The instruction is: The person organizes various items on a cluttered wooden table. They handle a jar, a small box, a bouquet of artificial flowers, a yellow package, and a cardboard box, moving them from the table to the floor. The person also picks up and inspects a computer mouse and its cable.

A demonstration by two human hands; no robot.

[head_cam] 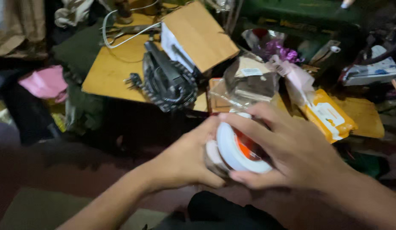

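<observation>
Far left: pink cloth (46, 81) bunched in the dark beside a low wooden table (112, 68). On table: white cable (121, 40) looped near back edge, black coiled cord w/ plug (170, 83) piled at front right corner, cardboard box (198, 36) tilted up behind it. Centre, low in frame: left hand (185, 159) coming in from bottom left, fingers curled and closed round near side of a round white container (238, 151), thumb up along its left rim, fingertips tucked under its base. Container w/ white lid and orange-red patch showing thru the gap btwn fingers; tilted, lid facing camera, held in the air in front of the table edge, not resting on anything visible. Right hand (291, 149) over top and right side of same container, fingers spread moderately and laid flat across lid, thumb pressed along lower edge; both hands touching each other at the bottom of the tub. Just behind the hands: clear plastic bag (249, 81) w/ dark contents, crumpled. Further right: purple shiny wrap (281, 51) up top, orange-and-white flat pack (330, 115) lying on a yellowish surface, well apart from the hands. Far right edge: white-and-blue item (372, 70), blurred, cannot tell what.
</observation>
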